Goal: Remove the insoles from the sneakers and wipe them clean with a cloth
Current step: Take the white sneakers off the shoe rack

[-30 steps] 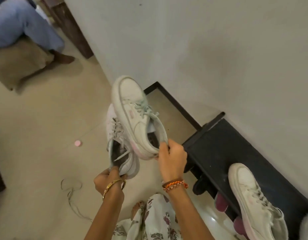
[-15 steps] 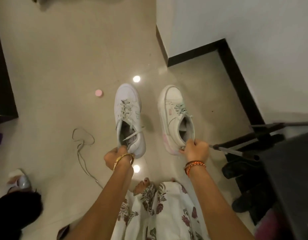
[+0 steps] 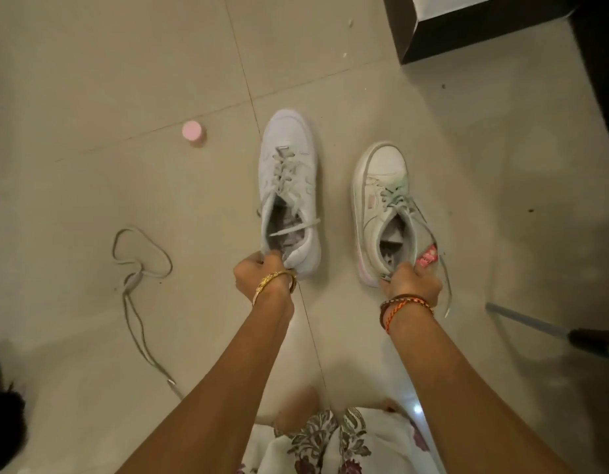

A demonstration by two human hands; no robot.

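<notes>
Two white sneakers point away from me over the tiled floor. My left hand point(image 3: 258, 277) grips the heel collar of the left sneaker point(image 3: 289, 186), whose grey insole shows inside the opening. The right sneaker point(image 3: 381, 196), with a pink-tinted sole edge, is gripped at its heel by my right hand point(image 3: 410, 283); its laces hang loose to the right. Whether the soles touch the floor cannot be told. No cloth is in view.
A loose shoelace point(image 3: 139, 268) lies curled on the floor at the left. A small pink cap point(image 3: 192, 131) sits beyond it. A wall corner with black skirting point(image 3: 467, 39) stands at top right. A grey rod point(image 3: 521, 319) and dark shoe lie at the right edge.
I have turned away from the black shoe rack and brought both sneakers down from chest height toward the floor, spreading them apart side by side.
</notes>
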